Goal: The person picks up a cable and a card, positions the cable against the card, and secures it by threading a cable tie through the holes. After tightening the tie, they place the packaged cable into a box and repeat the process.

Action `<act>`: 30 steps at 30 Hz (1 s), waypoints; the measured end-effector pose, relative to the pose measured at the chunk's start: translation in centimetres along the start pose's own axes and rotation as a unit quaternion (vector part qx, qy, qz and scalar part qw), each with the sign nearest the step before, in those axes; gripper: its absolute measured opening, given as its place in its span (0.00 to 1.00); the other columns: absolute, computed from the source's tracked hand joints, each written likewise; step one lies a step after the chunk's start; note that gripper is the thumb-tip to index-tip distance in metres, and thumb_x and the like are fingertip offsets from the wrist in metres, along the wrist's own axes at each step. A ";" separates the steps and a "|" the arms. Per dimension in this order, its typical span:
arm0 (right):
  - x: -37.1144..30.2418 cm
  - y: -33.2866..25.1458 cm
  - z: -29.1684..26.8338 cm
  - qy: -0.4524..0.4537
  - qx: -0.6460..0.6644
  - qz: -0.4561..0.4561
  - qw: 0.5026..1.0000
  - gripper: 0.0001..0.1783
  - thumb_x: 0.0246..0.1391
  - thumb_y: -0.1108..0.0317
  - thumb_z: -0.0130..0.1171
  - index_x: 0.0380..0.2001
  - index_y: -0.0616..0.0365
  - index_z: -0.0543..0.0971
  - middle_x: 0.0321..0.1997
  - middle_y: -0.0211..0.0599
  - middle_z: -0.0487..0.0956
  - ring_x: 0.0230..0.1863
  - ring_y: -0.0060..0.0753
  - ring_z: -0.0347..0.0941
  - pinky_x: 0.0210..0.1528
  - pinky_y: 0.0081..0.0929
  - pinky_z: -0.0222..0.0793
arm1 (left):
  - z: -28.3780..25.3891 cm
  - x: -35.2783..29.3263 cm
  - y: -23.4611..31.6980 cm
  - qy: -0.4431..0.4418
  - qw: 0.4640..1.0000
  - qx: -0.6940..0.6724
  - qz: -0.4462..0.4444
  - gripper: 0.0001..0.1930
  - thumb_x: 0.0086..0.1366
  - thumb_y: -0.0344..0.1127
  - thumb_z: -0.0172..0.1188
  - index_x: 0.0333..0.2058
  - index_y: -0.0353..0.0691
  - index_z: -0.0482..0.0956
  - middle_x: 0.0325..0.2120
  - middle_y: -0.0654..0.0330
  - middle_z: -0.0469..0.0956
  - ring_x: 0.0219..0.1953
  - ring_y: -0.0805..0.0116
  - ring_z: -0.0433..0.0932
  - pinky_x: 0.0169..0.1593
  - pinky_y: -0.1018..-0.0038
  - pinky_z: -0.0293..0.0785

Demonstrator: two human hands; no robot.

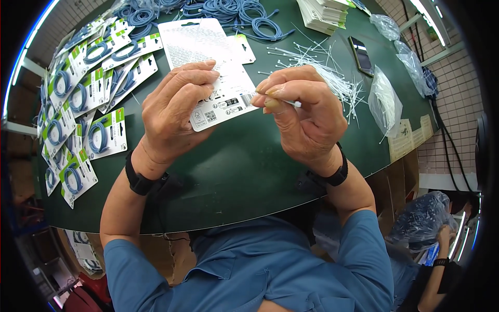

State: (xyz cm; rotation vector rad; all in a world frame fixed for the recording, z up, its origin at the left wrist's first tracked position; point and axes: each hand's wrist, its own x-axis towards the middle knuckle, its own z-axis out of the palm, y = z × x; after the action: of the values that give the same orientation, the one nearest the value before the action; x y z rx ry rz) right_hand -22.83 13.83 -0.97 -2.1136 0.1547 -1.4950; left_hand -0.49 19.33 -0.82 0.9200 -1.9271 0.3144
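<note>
My left hand (174, 106) is closed on a white cardboard packaging card (202, 49), holding it up with its printed face toward me. My right hand (309, 117) pinches a thin white cable tie (297, 104) between thumb and fingertips, close to the card's right edge. The tie's small square head sticks out below the fingers; its other end is hidden at the card. Whatever lies behind the card cannot be seen. A loose heap of white cable ties (327, 70) is spread on the table beyond my right hand.
The green table (228, 182) holds many carded blue cables (97, 138) at left. Coiled blue cables (223, 11) lie at the far side, near stacked cards (319, 18). A phone (360, 56) and a plastic bag (385, 101) are at right. Another person's hand (444, 236) shows lower right.
</note>
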 end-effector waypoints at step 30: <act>2.5 -1.1 -3.4 -0.201 0.217 0.274 0.915 0.08 0.52 0.71 0.72 0.33 0.64 0.83 0.30 0.29 0.82 0.31 0.17 0.76 0.33 0.21 0.71 | -1.3 1.6 6.7 -0.091 0.975 -0.166 -0.116 0.08 0.59 0.18 0.65 0.34 0.34 0.77 0.36 0.48 0.84 0.37 0.53 0.84 0.40 0.71 0.77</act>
State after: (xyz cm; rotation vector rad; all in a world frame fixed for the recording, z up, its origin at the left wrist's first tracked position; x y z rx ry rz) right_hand -25.14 12.52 2.48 -1.7622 0.2169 -0.6739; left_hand -4.81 23.92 2.21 0.9596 -1.9362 -0.2315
